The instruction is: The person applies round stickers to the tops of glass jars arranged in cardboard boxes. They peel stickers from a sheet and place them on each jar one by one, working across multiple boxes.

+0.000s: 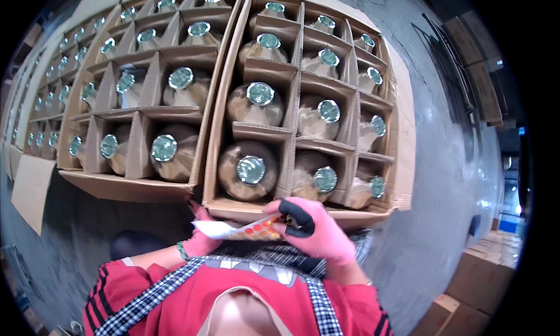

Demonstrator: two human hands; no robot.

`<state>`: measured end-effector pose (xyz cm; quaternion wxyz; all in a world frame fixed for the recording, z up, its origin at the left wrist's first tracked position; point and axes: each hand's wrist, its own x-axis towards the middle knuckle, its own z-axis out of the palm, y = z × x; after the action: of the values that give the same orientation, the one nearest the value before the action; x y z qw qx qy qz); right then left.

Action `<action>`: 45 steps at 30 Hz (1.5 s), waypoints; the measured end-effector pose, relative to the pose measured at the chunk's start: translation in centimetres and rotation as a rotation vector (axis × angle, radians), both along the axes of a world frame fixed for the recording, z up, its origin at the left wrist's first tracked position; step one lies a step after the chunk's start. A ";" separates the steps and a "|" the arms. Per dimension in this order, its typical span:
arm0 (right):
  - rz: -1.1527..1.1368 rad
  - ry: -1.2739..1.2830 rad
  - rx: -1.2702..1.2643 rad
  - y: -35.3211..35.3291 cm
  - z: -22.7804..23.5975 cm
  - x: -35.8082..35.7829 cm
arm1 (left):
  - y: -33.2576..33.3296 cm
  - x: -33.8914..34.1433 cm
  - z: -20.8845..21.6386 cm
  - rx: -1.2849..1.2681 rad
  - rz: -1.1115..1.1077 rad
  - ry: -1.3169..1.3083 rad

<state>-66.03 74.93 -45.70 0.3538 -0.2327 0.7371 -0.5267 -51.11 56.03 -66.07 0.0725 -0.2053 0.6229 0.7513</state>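
In front of my body is a white sheet of round red and orange stickers (256, 230). My left hand (201, 241), in a pink glove, grips the sheet's left end, partly hidden behind it. At the right end, my right hand (319, 230) curls its black-covered thumb and finger onto the sheet's edge; whether a single sticker is between them is too small to tell. Just beyond the hands stands an open cardboard box (294, 213) with dividers. A clear glass bottle (249, 171) with a wide round mouth stands upright in its near left compartment, and several more fill the others.
A second open box (125, 187) of similar bottles adjoins on the left, with further boxes beyond it and a loose cardboard flap (32, 190) hanging out. Grey floor (434, 161) runs along the right. Closed cartons (481, 277) are stacked at lower right.
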 end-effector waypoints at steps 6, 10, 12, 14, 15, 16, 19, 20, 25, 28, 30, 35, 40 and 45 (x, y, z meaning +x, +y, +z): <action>-0.109 -0.031 -0.315 -2.3 -0.3 -1.9 | -0.4 -1.7 9.7 -0.546 -0.174 -0.112; -0.417 -0.028 -0.412 -2.0 0.4 -3.0 | -7.0 -2.7 20.3 -0.524 -0.665 -0.180; -0.453 0.042 -0.469 -2.9 0.0 -3.2 | -8.2 -2.8 21.5 -0.530 -0.390 0.121; -0.430 0.049 -0.435 -3.6 1.1 -2.3 | -8.2 -3.8 22.6 -0.639 0.068 0.529; -0.427 0.113 -0.457 -3.8 1.3 -2.0 | -7.7 -5.7 23.7 -0.715 0.117 0.692; -0.413 0.154 -0.460 -3.6 1.7 -1.6 | -7.4 -7.1 23.8 -0.494 0.159 0.750; -0.337 0.135 -0.510 -3.1 2.4 -0.7 | -6.5 -8.3 23.7 -0.416 0.224 0.870; -0.337 0.152 -0.465 -3.3 2.5 -0.5 | -5.8 -7.9 23.5 -0.490 0.165 0.919; -0.302 0.244 -0.394 -3.5 0.7 0.4 | -3.5 -8.3 21.2 -1.029 -0.322 0.757; -0.296 0.181 -0.409 -2.4 1.1 1.4 | -4.0 -7.7 22.3 -0.622 -0.298 0.558; -0.282 0.225 -0.381 -2.3 1.1 1.6 | -3.1 -7.8 22.4 -0.746 -0.163 0.777; -0.274 0.123 -0.439 -3.0 1.4 2.5 | -3.5 -6.7 22.3 -0.491 -0.373 0.634; -0.253 0.197 -0.422 -3.7 1.9 3.2 | -3.5 -6.2 22.6 -0.196 -0.218 0.466; -0.430 0.061 -0.380 -5.5 2.4 4.1 | -5.0 -6.2 21.5 -0.452 -0.264 0.694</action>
<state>-61.96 69.44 -43.32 0.1618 -0.1489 0.6680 -0.7109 -57.28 51.00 -44.53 -0.0928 0.1302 0.7802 0.6048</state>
